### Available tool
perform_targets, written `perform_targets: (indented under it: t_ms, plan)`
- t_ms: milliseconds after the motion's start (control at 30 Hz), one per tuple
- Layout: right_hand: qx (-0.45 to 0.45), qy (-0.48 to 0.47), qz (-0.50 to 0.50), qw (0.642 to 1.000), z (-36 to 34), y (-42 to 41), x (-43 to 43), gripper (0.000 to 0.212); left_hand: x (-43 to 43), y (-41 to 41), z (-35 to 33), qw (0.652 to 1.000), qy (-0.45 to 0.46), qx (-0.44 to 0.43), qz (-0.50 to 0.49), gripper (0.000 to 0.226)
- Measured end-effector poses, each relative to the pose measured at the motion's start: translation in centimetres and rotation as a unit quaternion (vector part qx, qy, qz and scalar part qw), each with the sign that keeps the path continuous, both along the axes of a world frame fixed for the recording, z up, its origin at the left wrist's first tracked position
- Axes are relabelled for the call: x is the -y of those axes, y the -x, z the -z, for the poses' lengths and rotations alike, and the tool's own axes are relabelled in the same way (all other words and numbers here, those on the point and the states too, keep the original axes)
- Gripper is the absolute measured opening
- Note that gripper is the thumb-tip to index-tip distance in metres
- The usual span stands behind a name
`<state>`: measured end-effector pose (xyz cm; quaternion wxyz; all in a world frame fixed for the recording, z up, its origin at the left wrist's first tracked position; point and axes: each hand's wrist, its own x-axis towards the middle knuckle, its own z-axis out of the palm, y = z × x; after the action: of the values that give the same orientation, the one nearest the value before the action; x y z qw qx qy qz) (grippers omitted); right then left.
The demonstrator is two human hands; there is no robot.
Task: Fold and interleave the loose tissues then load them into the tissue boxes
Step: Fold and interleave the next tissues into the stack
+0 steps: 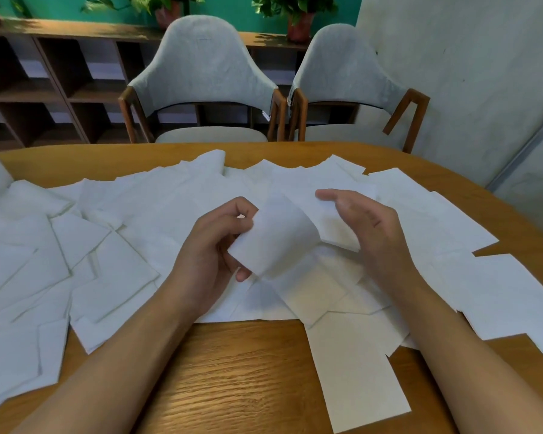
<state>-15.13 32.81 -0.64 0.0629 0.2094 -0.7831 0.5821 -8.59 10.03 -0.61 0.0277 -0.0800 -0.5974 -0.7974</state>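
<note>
Folded tissue [273, 236] pinched in curled grip of left hand [212, 245], raised just above loose tissues [107, 245] strewn over wooden table [248, 371], near its middle. Right hand [367, 227] close beside it on the right, grip spread and relaxed, palm turned toward the tissue.

Bare left hand [212, 245] and right hand [369, 223] extend from unsleeved left forearm [123, 355] and right forearm [452, 339].

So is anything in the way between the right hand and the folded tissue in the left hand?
Almost nothing. The left hand pinches the folded white paper tissue above the wooden table; the right hand hovers close beside it. Only another loose white sheet lies by its palm, between them.
</note>
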Motion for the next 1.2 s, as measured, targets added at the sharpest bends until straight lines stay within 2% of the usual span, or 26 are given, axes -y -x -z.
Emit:
perform_targets:
  t_ms: [100, 167, 233, 300, 400, 467, 533, 600, 700, 767, 833, 900, 1033, 1200]
  plan:
    - [0.005, -0.025, -0.063, 0.998, 0.2, -0.4, 0.2, 0.064, 0.1, 0.1, -0.2, 0.992, -0.118, 0.029, 0.027, 0.017]
    - [0.035, -0.014, -0.086, 0.996, 0.0, -0.9, 0.5, 0.057, 0.3, 0.3, -0.1, 0.98, -0.192, 0.033, 0.034, 0.018]
    - [0.066, 0.003, -0.094, 0.993, -0.1, -1.3, 0.7, 0.039, 0.6, 0.7, 0.3, 0.976, -0.216, 0.029, 0.023, 0.015]
    - [0.067, -0.003, -0.076, 0.995, -0.2, -1.5, 0.8, 0.025, 1.1, 1.1, 0.8, 0.983, -0.181, 0.029, 0.0, 0.012]
    - [0.055, -0.036, -0.056, 0.996, -0.2, -1.4, 0.7, 0.022, 1.7, 1.4, 1.2, 0.995, -0.087, 0.046, -0.011, 0.045]
    - [0.059, -0.043, -0.051, 0.996, 0.0, -1.4, 0.7, 0.023, 1.7, 1.1, 0.9, 0.999, 0.009, 0.042, -0.016, 0.057]
    - [0.056, -0.049, -0.039, 0.996, 0.1, -1.5, 0.8, 0.027, 1.4, 0.6, 0.3, 0.989, 0.138, 0.035, -0.048, 0.043]
    - [0.05, -0.043, -0.024, 0.998, 0.0, -1.7, 1.0, 0.033, 0.9, 0.2, 0.0, 0.974, 0.195, 0.048, -0.104, 0.029]
    - [0.031, -0.025, -0.036, 0.999, -0.6, -1.9, 1.3, 0.042, -0.2, -0.1, 0.2, 0.977, 0.13, 0.069, -0.153, 0.026]
    - [0.016, -0.019, -0.045, 0.999, -0.8, -2.0, 1.5, 0.061, -1.1, -0.3, 0.4, 0.98, 0.081, 0.076, -0.166, 0.026]
    - [0.007, -0.018, -0.049, 0.999, -0.8, -2.0, 1.8, 0.075, -1.8, -0.3, 0.6, 0.977, 0.08, 0.071, -0.185, 0.026]
    - [0.001, -0.026, -0.048, 0.998, -0.5, -2.1, 2.2, 0.081, -2.2, -0.3, 0.8, 0.972, 0.106, 0.058, -0.203, 0.026]
    - [-0.026, -0.061, -0.031, 0.997, -0.2, -2.2, 2.7, 0.079, -2.4, -0.2, 1.1, 0.962, 0.138, 0.029, -0.235, 0.028]
    - [-0.018, -0.058, -0.033, 0.998, 0.0, -1.9, 2.4, 0.068, -2.0, 0.0, 1.0, 0.956, 0.164, 0.003, -0.243, 0.019]
